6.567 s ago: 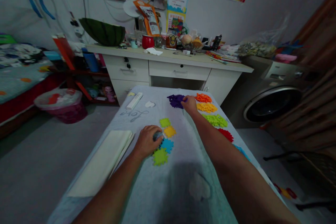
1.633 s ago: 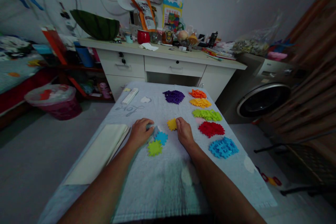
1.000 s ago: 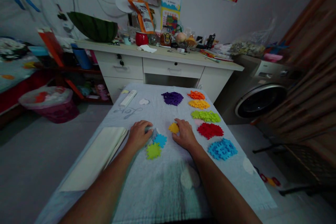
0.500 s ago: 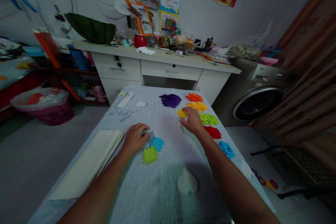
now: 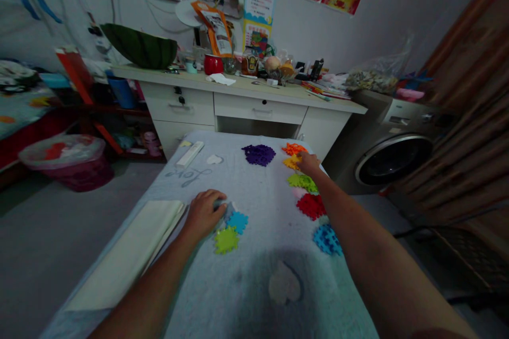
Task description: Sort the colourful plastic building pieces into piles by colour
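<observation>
My left hand (image 5: 205,213) rests on the cloth-covered table, fingers lightly bent, with a gap between thumb and forefinger. Just right of it lie a blue flat piece (image 5: 238,222) and a lime-green flat piece (image 5: 226,240), both with toothed edges. My right hand (image 5: 310,163) reaches to the far right side, its fingertips at the yellow pile (image 5: 291,162); whether they grip a piece is unclear. Around it lie an orange pile (image 5: 293,148), a green pile (image 5: 302,182), a red pile (image 5: 311,206) and a blue pile (image 5: 327,239). My right forearm borders the nearer piles.
A purple pile (image 5: 259,154) sits at the table's far middle. Left are a white bar-shaped object (image 5: 190,154) and a folded cream cloth (image 5: 131,249). Beyond stand a cluttered white desk (image 5: 258,100) and a washing machine (image 5: 393,143). A lined pink bin (image 5: 71,169) stands left.
My right hand has moved away and to the right, from a yellow bit beside the yellow pile to the pile itself. The green, red and blue piles sit further left. My left hand has hardly moved.
</observation>
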Motion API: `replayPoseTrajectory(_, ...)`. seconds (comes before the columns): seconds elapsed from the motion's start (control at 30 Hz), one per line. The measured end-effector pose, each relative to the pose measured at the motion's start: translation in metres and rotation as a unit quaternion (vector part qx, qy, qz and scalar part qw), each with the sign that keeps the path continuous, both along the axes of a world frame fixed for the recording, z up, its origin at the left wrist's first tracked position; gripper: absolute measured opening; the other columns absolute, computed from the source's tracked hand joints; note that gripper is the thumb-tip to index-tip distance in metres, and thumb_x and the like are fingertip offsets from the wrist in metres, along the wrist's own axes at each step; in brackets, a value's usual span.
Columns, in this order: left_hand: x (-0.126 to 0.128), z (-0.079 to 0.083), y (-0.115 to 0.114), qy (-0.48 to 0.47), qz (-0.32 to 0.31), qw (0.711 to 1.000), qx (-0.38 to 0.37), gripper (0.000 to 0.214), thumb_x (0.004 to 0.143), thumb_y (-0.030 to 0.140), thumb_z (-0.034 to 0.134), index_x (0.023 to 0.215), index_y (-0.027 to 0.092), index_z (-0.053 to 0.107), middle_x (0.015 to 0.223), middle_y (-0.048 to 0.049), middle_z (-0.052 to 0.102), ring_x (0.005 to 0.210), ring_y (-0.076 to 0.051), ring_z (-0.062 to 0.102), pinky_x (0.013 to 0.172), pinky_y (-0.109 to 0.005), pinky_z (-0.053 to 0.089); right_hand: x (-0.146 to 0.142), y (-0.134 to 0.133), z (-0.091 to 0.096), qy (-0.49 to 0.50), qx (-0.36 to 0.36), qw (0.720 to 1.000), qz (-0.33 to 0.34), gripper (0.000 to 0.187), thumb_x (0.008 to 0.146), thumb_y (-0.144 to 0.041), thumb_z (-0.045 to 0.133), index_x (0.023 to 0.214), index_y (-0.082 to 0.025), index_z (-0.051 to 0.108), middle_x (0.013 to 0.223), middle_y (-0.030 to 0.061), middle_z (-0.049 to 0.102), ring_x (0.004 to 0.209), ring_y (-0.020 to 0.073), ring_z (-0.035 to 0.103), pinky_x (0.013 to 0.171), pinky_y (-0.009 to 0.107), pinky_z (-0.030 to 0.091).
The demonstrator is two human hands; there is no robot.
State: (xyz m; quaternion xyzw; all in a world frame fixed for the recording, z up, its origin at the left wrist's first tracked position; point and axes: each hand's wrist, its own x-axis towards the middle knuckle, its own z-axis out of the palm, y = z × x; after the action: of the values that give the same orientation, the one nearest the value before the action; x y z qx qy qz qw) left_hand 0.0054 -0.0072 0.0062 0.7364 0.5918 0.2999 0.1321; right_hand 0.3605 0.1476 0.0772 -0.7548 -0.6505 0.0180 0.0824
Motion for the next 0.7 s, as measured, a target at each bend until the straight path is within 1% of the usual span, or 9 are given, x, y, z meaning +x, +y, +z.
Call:
replayPoseTrajectory(0.07,0.000,-0.001,0.000,0.001,0.001,1.000,0.000,0.022,0.080,0.033,0.054,0.095,0.022,0.067,0.103,-0.0045,0.069,0.101,-0.025,0.060,0.093,-0.040,0.043,-0.002,0.004,-0.002,-0.003,-0.008,1.000,0.001,0.038,0.087,-0.024,0.057,0.125,-0.024,0.061,0.127,0.0120,0.061,0.120,0.0334,0.048,0.095,0.048,0.037)
replayPoseTrajectory(0.2,-0.001,-0.003,0.000,0.001,-0.001,1.000,0.006,0.022,0.081,0.031,0.053,0.095,0.022,0.067,0.103,-0.0043,0.069,0.100,-0.024,0.060,0.094,-0.040,0.043,-0.002,0.004,-0.004,-0.011,0.003,1.000,-0.015,0.034,0.086,-0.013,0.051,0.116,-0.022,0.066,0.124,0.0120,0.063,0.120,0.0328,0.049,0.096,0.047,0.036)
replayPoseTrajectory(0.27,0.000,-0.003,0.000,0.002,-0.001,1.000,0.006,0.021,0.081,0.031,0.053,0.095,0.022,0.067,0.103,-0.0042,0.069,0.101,-0.024,0.060,0.095,-0.040,0.042,-0.003,-0.001,-0.003,-0.008,0.022,0.999,-0.022,0.035,0.085,-0.008,0.050,0.114,-0.020,0.067,0.125,0.0127,0.062,0.119,0.0321,0.049,0.097,0.047,0.036)
replayPoseTrajectory(0.33,0.000,0.000,-0.001,0.003,0.000,1.000,-0.001,0.021,0.081,0.032,0.054,0.095,0.022,0.067,0.104,-0.0043,0.069,0.102,-0.025,0.059,0.096,-0.040,0.042,-0.008,-0.008,0.000,0.004,0.049,0.999,-0.014,0.036,0.085,-0.008,0.049,0.115,-0.018,0.066,0.130,0.0129,0.059,0.120,0.0308,0.048,0.098,0.046,0.035)
replayPoseTrajectory(0.43,0.001,0.004,-0.003,0.008,0.008,1.000,-0.017,0.022,0.081,0.032,0.054,0.095,0.023,0.067,0.105,-0.0043,0.069,0.104,-0.025,0.059,0.095,-0.041,0.042,-0.026,-0.026,0.003,0.035,0.084,0.995,0.027,0.034,0.086,-0.013,0.052,0.116,-0.017,0.065,0.135,0.0130,0.055,0.122,0.0291,0.047,0.100,0.045,0.036)
replayPoseTrajectory(0.5,0.002,0.006,-0.003,0.014,0.014,1.000,-0.019,0.021,0.081,0.032,0.055,0.095,0.023,0.067,0.106,-0.0039,0.069,0.104,-0.025,0.059,0.095,-0.040,0.042,-0.044,-0.044,0.001,0.066,0.086,0.989,0.097,0.032,0.085,-0.015,0.056,0.115,-0.017,0.065,0.130,0.0131,0.058,0.119,0.0258,0.051,0.100,0.041,0.038)
replayPoseTrajectory(0.57,0.003,0.007,-0.004,0.016,0.014,1.000,-0.019,0.020,0.081,0.032,0.055,0.095,0.024,0.068,0.106,-0.0036,0.069,0.103,-0.025,0.059,0.095,-0.040,0.043,-0.066,-0.067,-0.004,0.109,0.055,0.970,0.209,0.031,0.085,-0.016,0.057,0.114,-0.017,0.065,0.121,0.0114,0.063,0.110,0.0216,0.057,0.098,0.037,0.042)
replayPoseTrajectory(0.63,0.004,0.006,-0.004,0.016,0.013,1.000,-0.017,0.020,0.081,0.031,0.055,0.095,0.024,0.068,0.105,-0.0036,0.069,0.103,-0.024,0.059,0.095,-0.039,0.043,-0.087,-0.094,-0.009,0.152,-0.016,0.929,0.338,0.030,0.084,-0.019,0.060,0.113,-0.019,0.065,0.114,0.0079,0.066,0.103,0.0196,0.061,0.094,0.035,0.045)
replayPoseTrajectory(0.7,0.004,0.006,-0.004,0.016,0.014,1.000,-0.012,0.020,0.081,0.031,0.056,0.095,0.024,0.068,0.104,-0.0038,0.069,0.102,-0.024,0.059,0.094,-0.039,0.043,-0.106,-0.120,-0.015,0.171,-0.069,0.876,0.446,0.034,0.080,-0.019,0.065,0.114,-0.020,0.065,0.117,0.0066,0.066,0.108,0.0201,0.059,0.097,0.035,0.043)
